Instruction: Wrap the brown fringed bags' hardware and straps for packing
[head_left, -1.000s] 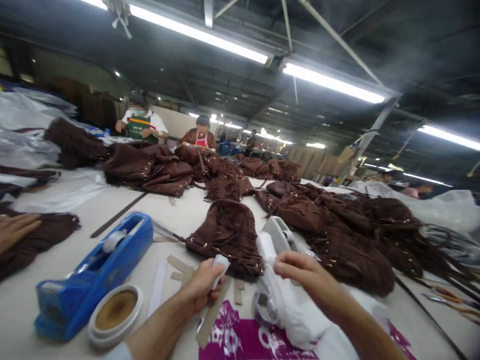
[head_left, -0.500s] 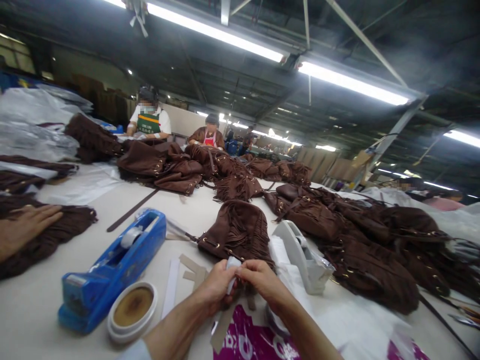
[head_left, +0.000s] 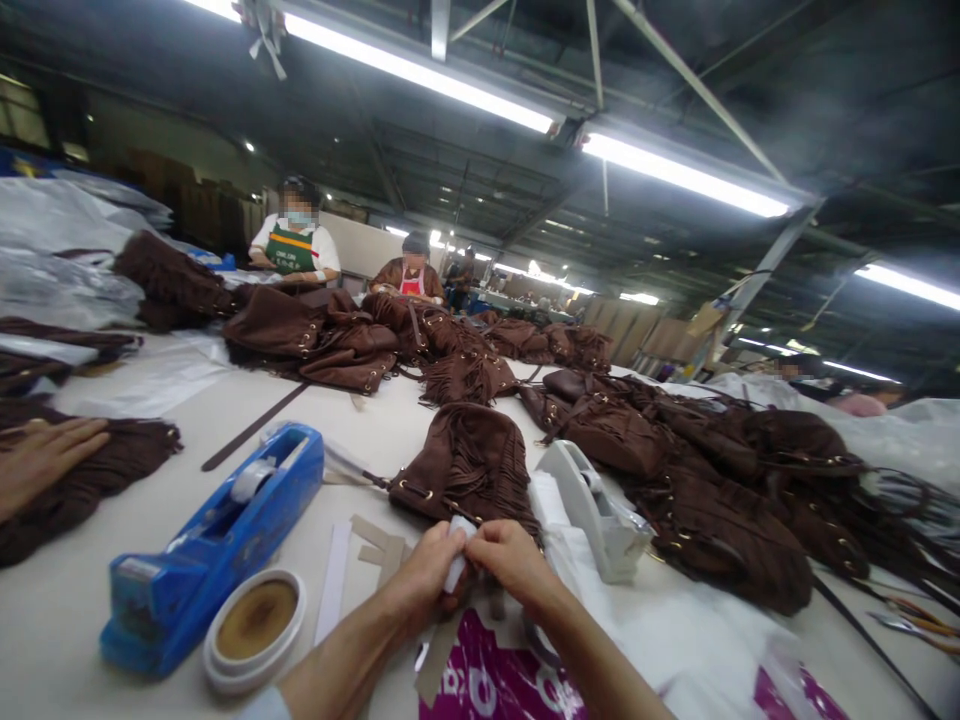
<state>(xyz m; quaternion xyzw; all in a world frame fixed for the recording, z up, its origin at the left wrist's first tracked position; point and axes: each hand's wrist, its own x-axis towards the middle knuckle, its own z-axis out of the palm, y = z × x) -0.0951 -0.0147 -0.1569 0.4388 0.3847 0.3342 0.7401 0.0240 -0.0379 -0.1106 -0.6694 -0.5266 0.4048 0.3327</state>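
My left hand [head_left: 429, 572] is closed on a small white wrap, thin like paper or foam [head_left: 458, 548], with the thumb pressed along it. My right hand [head_left: 511, 562] meets it from the other side, its fingertips pinched at the edge of the same wrap. What lies inside the wrap is hidden. Just beyond my hands rests a dark brown fringed drawstring bag [head_left: 469, 450] with gold eyelets, its opening towards me. Strips of grey-brown card [head_left: 379, 543] lie left of my hands. Beneath my wrists is a purple-and-white printed plastic bag [head_left: 480, 675].
A blue tape dispenser [head_left: 217, 545] and a round tub with a brown top [head_left: 255, 618] stand at left, a grey tape dispenser [head_left: 592, 510] at right. Brown bags [head_left: 720, 530] pile up right and behind. Another person's hand [head_left: 56, 455] rests on brown fringe at far left. Co-workers [head_left: 294, 245] sit across.
The whole view has shifted slightly, so things appear a little further left. Both hands stay together on the white wrap, which has tilted slightly.
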